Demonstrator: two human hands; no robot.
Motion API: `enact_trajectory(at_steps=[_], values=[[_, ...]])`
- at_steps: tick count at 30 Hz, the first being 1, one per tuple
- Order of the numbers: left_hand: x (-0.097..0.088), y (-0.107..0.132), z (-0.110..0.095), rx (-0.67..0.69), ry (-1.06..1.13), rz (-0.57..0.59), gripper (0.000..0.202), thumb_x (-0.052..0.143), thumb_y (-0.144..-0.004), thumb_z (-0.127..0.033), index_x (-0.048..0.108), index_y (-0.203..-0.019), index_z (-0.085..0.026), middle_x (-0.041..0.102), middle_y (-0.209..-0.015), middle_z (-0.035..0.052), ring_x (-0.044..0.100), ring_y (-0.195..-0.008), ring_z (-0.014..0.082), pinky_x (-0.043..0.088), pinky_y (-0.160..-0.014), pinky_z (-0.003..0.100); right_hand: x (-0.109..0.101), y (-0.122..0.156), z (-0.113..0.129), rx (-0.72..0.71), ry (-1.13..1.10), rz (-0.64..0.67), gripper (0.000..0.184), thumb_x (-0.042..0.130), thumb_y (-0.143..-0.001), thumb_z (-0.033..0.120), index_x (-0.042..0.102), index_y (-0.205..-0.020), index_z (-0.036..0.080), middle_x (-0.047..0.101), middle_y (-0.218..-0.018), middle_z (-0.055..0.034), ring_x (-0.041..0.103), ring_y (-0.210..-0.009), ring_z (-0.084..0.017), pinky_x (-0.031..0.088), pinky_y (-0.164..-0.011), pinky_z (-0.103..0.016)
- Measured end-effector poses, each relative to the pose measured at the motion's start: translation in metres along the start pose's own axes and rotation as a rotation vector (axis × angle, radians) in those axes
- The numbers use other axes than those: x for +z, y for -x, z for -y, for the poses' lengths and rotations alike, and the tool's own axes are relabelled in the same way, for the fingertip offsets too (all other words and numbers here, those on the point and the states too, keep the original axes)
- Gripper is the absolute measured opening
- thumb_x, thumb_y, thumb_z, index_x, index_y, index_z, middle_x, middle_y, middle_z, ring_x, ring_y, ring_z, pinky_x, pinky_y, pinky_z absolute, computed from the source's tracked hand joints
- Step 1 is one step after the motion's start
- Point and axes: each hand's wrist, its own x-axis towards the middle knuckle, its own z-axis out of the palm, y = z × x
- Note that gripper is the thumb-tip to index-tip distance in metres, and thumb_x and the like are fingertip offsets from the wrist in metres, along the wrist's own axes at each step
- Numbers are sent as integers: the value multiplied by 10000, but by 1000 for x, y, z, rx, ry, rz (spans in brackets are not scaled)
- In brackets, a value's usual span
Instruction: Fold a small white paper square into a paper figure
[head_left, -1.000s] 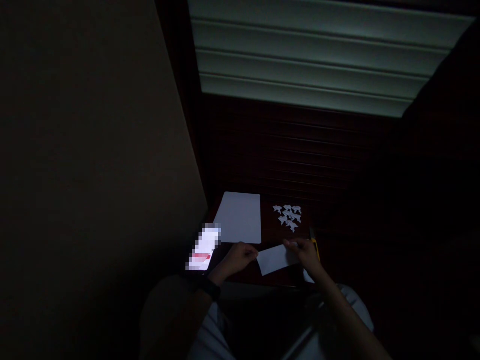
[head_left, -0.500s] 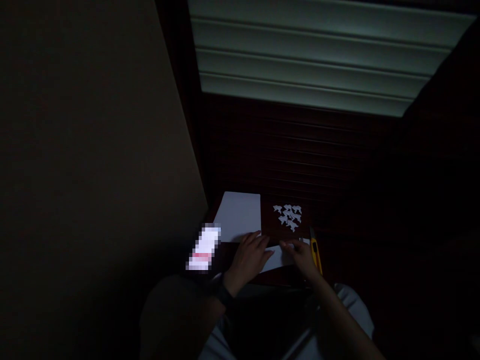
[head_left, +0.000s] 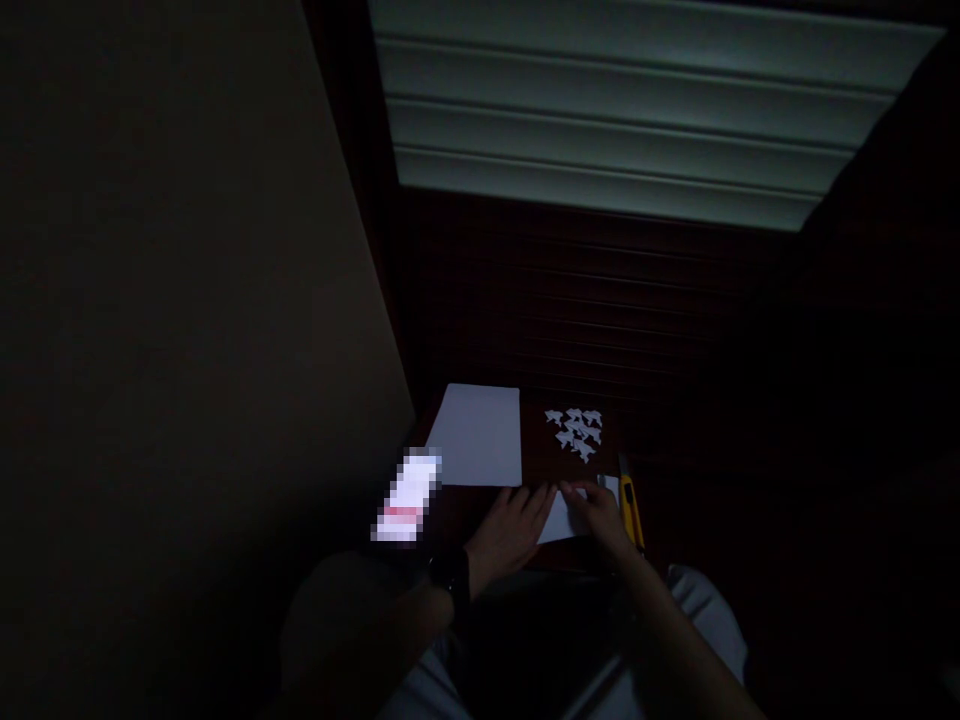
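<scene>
A small white piece of paper (head_left: 559, 521) lies near the front edge of the dark red-brown table, partly covered by both hands. My left hand (head_left: 514, 527) rests flat over its left part with the fingers stretched out. At the paper's far edge, my right hand (head_left: 604, 516) has its fingers bent together on the paper in a pinch. The two hands' fingertips are close to each other. Just right of my right hand lies a yellow utility knife (head_left: 630, 508) with its blade pointing away. Dim light hides finer detail.
A larger white sheet (head_left: 480, 435) lies at the back left. Several small cut-out paper shapes (head_left: 577, 430) are piled at the back right. A lit phone (head_left: 409, 495), its screen blurred out, is at the left. A wall (head_left: 225, 300) and slatted panel (head_left: 562, 290) border the table.
My left hand has slid right along the paper, so its fingers now come near my right fingertips. My right hand has stayed almost in place.
</scene>
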Motion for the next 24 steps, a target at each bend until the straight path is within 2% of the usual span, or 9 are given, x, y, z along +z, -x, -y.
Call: enact_trajectory(at_steps=[4, 8, 10, 12, 14, 17, 20, 24], values=[[3, -1, 0, -7, -10, -15, 604, 366, -814, -165, 128, -1370, -148, 347, -1344, 106, 436, -1038, 237, 336, -855, 388, -3, -1, -4, 7, -31, 1, 438, 578, -674, 525, 662, -843, 130, 653, -742, -59, 569, -709, -193, 429, -638, -275], [6, -3, 4, -16, -30, -33, 597, 350, -808, -118, 141, -1367, -142, 372, -1328, 109, 441, -1043, 232, 346, -847, 380, -6, 3, 0, -37, 19, 0, 439, 571, -694, 492, 615, -968, 152, 645, -880, -77, 578, -800, -213, 444, -687, -302], [6, -3, 6, 0, -41, -38, 592, 355, -809, -114, 152, -1365, -145, 366, -1332, 113, 437, -1060, 228, 345, -852, 374, -8, 4, 7, -113, 100, -4, 422, 582, -701, 444, 586, -1026, 176, 627, -971, -78, 568, -872, -217, 434, -750, -323], [6, -3, 6, 33, -39, -41, 573, 354, -817, -113, 171, -1359, -142, 369, -1330, 114, 438, -1068, 221, 344, -856, 365, -11, 3, 15, -220, 219, 58, 394, 593, -702, 379, 577, -1055, 205, 612, -1043, -65, 546, -949, -218, 401, -822, -339], [5, -3, 6, 68, -31, -48, 536, 345, -831, -117, 204, -1348, -143, 378, -1325, 112, 439, -1072, 214, 340, -862, 360, -14, -2, 24, -281, 353, 178, 298, 582, -714, 321, 625, -984, 202, 644, -979, -68, 572, -902, -218, 404, -804, -331], [4, -5, 5, 100, -29, -52, 491, 336, -848, -121, 252, -1329, -173, 389, -1320, 103, 448, -1071, 204, 337, -865, 360, -18, -9, 37, -316, 549, 362, 159, 547, -735, 250, 685, -797, 201, 686, -806, -59, 608, -767, -208, 415, -700, -286], [1, -5, 6, 87, -36, -51, 493, 337, -848, -113, 251, -1328, -190, 385, -1325, 95, 447, -1076, 201, 332, -872, 362, -20, -10, 48, -339, 654, 397, 163, 532, -742, 234, 686, -697, 201, 688, -724, -47, 609, -678, -191, 394, -626, -253], [-3, -4, 8, 47, -19, -55, 530, 342, -838, -109, 202, -1347, -162, 401, -1308, 101, 447, -1070, 201, 321, -891, 356, -19, -1, 57, -360, 674, 381, 211, 488, -779, 253, 678, -706, 200, 683, -686, -42, 594, -617, -170, 363, -579, -235]])
